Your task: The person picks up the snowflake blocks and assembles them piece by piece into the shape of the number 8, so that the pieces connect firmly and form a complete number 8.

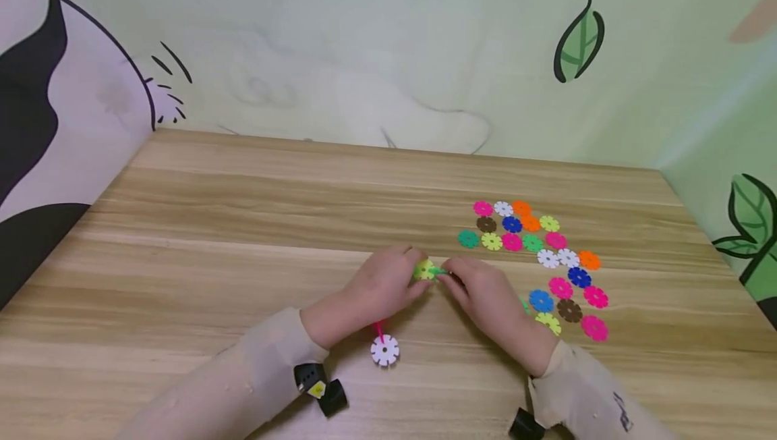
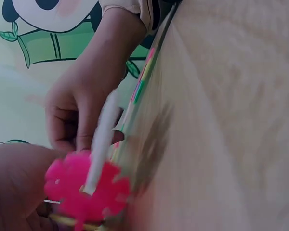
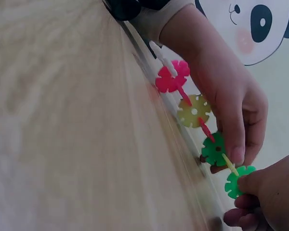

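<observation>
left hand (image 1: 379,285) + right hand (image 1: 485,291) | pinch disc chain (image 3: 195,110) | loose discs (image 1: 537,258) on table (image 1: 243,224)

Bare table (image 1: 243,224) left and ahead of both hands, loose discs (image 1: 534,251) crowding the right side

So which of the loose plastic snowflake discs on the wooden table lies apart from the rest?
The white snowflake disc near the left hand, away from the colourful cluster.
</observation>
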`<state>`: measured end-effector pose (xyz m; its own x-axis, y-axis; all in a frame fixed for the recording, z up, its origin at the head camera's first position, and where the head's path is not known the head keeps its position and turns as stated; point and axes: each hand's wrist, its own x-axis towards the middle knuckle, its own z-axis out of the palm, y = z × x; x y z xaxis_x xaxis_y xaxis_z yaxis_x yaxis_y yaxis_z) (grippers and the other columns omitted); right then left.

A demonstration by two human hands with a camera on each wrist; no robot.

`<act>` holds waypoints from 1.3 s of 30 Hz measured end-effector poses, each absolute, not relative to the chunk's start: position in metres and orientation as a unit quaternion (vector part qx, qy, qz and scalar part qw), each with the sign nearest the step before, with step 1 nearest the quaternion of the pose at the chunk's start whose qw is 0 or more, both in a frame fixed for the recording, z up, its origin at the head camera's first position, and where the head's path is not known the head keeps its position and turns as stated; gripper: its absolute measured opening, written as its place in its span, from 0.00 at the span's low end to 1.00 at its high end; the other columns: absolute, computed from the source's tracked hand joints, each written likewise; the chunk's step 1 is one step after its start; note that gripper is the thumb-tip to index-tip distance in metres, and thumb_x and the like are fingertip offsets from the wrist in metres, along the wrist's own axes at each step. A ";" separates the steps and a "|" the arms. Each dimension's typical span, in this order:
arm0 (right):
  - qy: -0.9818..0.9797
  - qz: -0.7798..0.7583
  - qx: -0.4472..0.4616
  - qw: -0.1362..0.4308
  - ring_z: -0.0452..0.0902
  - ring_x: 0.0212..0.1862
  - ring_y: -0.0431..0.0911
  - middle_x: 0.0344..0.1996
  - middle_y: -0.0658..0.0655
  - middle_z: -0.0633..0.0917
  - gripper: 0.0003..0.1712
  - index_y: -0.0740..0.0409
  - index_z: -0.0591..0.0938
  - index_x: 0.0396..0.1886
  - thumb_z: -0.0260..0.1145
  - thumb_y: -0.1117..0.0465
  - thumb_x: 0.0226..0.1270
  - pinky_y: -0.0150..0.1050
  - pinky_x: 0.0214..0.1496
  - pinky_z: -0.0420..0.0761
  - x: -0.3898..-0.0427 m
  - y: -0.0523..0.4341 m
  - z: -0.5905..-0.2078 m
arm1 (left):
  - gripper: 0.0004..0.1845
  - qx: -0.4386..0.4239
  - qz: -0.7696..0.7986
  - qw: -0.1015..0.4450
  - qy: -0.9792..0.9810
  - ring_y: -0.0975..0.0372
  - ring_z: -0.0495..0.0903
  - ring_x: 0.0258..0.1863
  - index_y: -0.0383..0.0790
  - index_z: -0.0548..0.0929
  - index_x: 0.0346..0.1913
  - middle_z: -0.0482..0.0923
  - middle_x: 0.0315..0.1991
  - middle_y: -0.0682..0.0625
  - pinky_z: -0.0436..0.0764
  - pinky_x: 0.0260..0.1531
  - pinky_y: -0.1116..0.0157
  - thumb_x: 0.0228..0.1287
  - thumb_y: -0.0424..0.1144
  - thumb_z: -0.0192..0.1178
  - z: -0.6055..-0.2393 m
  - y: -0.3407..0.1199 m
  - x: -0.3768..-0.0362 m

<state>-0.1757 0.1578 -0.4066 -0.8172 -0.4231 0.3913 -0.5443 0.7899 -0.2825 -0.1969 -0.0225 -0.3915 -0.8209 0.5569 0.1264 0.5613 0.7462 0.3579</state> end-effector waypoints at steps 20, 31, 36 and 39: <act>-0.931 0.244 0.257 0.089 0.76 0.29 0.38 0.27 0.51 0.85 0.03 0.58 0.84 0.34 0.67 0.64 0.62 0.31 0.33 0.80 -0.184 0.168 -0.397 | 0.07 -0.334 -0.183 0.051 -0.923 0.59 0.82 0.42 0.45 0.84 0.40 0.84 0.38 0.51 0.73 0.57 0.54 0.61 0.42 0.65 -0.391 -0.028 -0.199; -0.966 0.204 0.158 -0.012 0.77 0.32 0.42 0.32 0.52 0.85 0.06 0.57 0.84 0.36 0.67 0.59 0.63 0.34 0.33 0.78 -0.180 0.214 -0.359 | 0.08 -0.334 -0.179 0.034 -0.925 0.58 0.81 0.45 0.46 0.85 0.42 0.83 0.40 0.51 0.71 0.60 0.53 0.62 0.41 0.64 -0.393 -0.027 -0.200; -0.972 0.177 0.153 -0.038 0.78 0.33 0.43 0.36 0.55 0.85 0.09 0.59 0.84 0.38 0.69 0.59 0.61 0.39 0.35 0.80 -0.176 0.236 -0.353 | 0.13 -0.334 -0.187 0.032 -0.923 0.59 0.80 0.45 0.44 0.83 0.48 0.83 0.41 0.51 0.71 0.60 0.55 0.61 0.41 0.65 -0.394 -0.027 -0.201; -0.974 0.160 0.149 -0.054 0.79 0.33 0.44 0.37 0.56 0.86 0.10 0.60 0.83 0.39 0.70 0.60 0.59 0.41 0.36 0.80 -0.173 0.245 -0.353 | 0.14 -0.334 -0.194 0.035 -0.922 0.60 0.80 0.43 0.43 0.82 0.49 0.82 0.39 0.51 0.71 0.58 0.56 0.61 0.41 0.65 -0.395 -0.026 -0.201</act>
<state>-0.1726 0.2449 -0.3525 -0.9500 -0.3071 -0.0573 -0.2726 0.9046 -0.3278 -0.2010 -0.0262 -0.3945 -0.7747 0.6017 0.1943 0.6290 0.7023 0.3333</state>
